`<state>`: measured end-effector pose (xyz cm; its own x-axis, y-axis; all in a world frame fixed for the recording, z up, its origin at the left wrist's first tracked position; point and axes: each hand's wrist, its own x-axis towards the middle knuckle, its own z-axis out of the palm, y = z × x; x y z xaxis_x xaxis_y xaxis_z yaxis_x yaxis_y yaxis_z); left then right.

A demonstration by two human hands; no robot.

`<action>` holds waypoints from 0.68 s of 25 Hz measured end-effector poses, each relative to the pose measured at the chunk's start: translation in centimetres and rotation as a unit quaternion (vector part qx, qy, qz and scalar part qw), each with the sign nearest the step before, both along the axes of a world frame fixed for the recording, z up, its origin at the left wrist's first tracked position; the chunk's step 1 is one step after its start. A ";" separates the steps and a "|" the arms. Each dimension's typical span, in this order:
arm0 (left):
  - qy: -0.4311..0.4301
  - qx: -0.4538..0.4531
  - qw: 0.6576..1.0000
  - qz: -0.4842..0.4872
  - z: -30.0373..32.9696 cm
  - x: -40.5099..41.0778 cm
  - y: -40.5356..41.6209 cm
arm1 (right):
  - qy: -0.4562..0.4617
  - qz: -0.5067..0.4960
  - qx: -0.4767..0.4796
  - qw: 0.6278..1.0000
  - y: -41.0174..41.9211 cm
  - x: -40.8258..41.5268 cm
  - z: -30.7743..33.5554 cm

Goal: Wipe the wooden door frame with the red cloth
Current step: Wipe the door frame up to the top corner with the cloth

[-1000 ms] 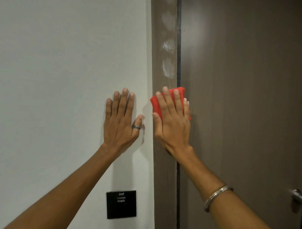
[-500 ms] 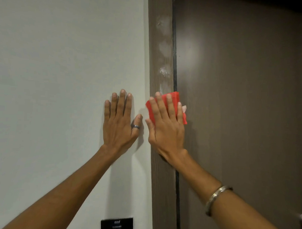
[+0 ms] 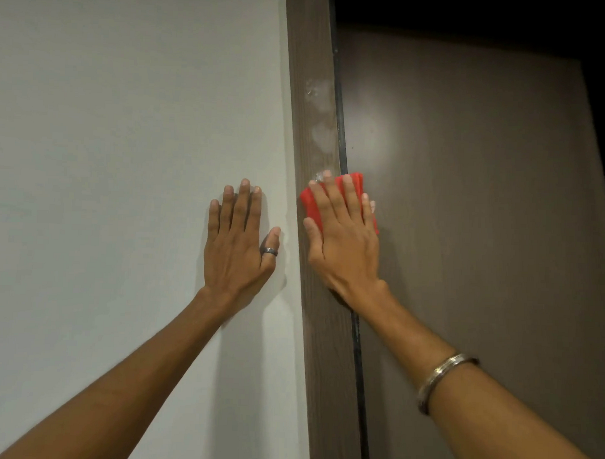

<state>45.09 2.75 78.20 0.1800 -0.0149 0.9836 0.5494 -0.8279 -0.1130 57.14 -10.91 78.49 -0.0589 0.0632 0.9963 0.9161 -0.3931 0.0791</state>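
Note:
The brown wooden door frame (image 3: 327, 350) runs vertically through the middle of the view. My right hand (image 3: 345, 244) lies flat on it and presses the red cloth (image 3: 309, 202) against the wood; the cloth shows above and left of my fingers. Whitish foam patches (image 3: 321, 106) mark the frame above the cloth. My left hand (image 3: 239, 241), fingers spread, rests flat on the white wall (image 3: 125, 154) just left of the frame and holds nothing.
A dark brown shut door (image 3: 483, 218) fills the right side, separated from the frame by a narrow black gap (image 3: 358, 351). The door's top edge and a dark area above it show at the upper right.
My right hand has slid the red cloth up the frame, over the lower foam patches. The view has tilted upward, so the black wall switch and the door handle have left the picture.

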 end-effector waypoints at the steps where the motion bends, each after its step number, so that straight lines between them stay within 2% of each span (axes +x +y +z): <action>1: 0.000 -0.006 1.000 -0.001 0.4 0.1 -0.1 | 0.005 -0.007 0.001 1.000 0.0 -0.2 0.5; 3: -0.006 -0.018 1.000 -0.004 0.9 0.2 -0.1 | -0.038 -0.017 -0.028 0.999 -0.2 0.2 1.9; 9: -0.012 -0.008 1.000 -0.014 4.3 0.6 0.1 | -0.053 -0.007 -0.074 0.996 -1.0 0.6 5.9; 17: -0.033 -0.026 0.999 -0.014 9.9 1.4 -0.2 | -0.031 0.028 -0.041 0.998 -0.5 0.9 9.9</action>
